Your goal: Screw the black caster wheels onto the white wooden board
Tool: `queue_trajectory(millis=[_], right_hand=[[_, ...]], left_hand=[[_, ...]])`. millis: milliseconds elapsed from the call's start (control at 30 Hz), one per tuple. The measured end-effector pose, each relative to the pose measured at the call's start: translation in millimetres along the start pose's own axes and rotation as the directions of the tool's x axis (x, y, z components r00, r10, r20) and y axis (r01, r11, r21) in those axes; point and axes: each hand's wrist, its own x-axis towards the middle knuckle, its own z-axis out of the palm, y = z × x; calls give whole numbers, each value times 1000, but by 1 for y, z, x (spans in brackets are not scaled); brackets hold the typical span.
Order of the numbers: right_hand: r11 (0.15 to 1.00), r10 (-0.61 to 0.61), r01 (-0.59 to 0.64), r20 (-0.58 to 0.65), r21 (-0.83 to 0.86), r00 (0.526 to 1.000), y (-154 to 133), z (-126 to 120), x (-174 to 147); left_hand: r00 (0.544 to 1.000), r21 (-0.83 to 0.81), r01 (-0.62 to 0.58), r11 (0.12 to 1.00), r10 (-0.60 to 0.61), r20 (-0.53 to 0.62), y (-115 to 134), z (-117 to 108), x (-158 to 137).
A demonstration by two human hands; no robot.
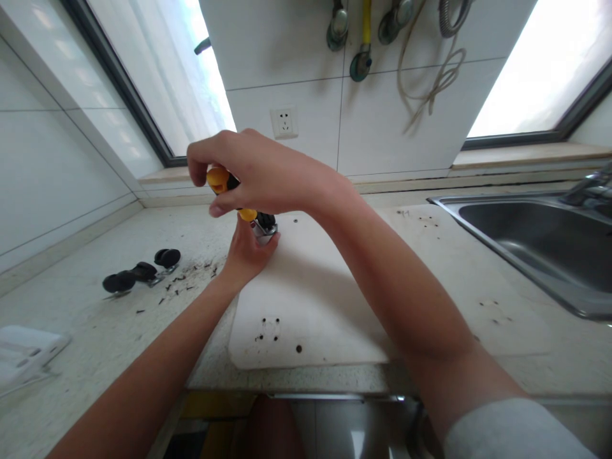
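Observation:
My right hand (255, 169) is closed around a yellow and black screwdriver (218, 180), held steeply tilted above the far left corner of a white board (325, 306). Below it, my left hand (248, 252) grips a caster (266, 223) with a black wheel and a shiny metal plate at that corner. The screwdriver's tip is hidden by my hands and the caster. Screw holes (270, 328) show in the near left corner of the board. Several loose black casters (142, 273) lie on the counter to the left, beside scattered small dark screws (182, 280).
A steel sink (540, 236) with a tap (590, 188) is set into the counter at the right. On the left edge lies a white plastic object (29, 354). A wall socket (285, 122), pipe valves (361, 64) and a hanging cord (437, 83) are on the tiled wall.

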Motion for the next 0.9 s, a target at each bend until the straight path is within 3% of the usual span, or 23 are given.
queue_trajectory(millis=[100,300,500,700,900], right_hand=[[996,-72,72,-3,54,997,9,-1,1],[995,95,-92,-125,28,988,9,4,5],[981,-139,136,14,139,990,20,-1,3],[997,-8,17,-107,82,994,22,2,6],[976,-114,109,18,188,993,25,1,6]], left_hand=[[1000,-9,-19,1000,19,-2,2,0,0],[999,-27,-51,998,51,10,7,-2,-1],[999,-20,-31,999,31,8,6,-2,-1],[999,-37,-34,999,34,6,7,-3,-1],[999,-45,-38,998,38,10,7,-3,-1]])
